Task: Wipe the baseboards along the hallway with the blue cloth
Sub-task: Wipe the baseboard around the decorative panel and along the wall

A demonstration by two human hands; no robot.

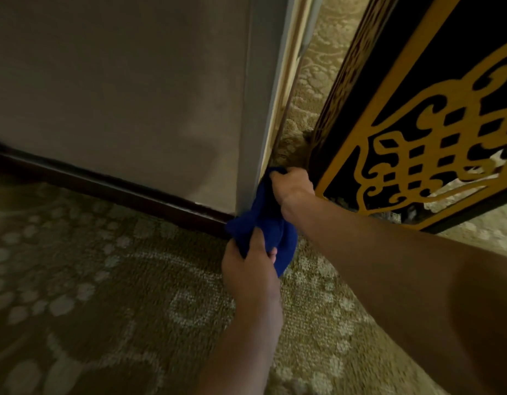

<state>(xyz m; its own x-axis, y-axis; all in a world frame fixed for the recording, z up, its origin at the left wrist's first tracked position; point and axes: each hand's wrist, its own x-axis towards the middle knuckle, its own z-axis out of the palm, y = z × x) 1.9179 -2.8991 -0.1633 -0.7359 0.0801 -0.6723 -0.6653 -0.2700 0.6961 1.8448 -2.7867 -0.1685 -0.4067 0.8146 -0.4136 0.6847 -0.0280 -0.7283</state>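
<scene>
The blue cloth (pixel 268 223) hangs bunched at the outer corner of the wall, right where the dark brown baseboard (pixel 104 182) ends. My right hand (pixel 290 188) grips the cloth's upper end low against the corner edge. Below it, my left hand (pixel 250 266) pinches the lower end just above the carpet. The baseboard runs from the corner leftward along the foot of the beige wall. The part of the corner behind the cloth is hidden.
A black panel with gold ornament (pixel 417 124) leans close on the right, leaving a narrow gap beside the pale corner trim (pixel 286 81). Patterned green carpet (pixel 118 295) covers the floor in front and to the left.
</scene>
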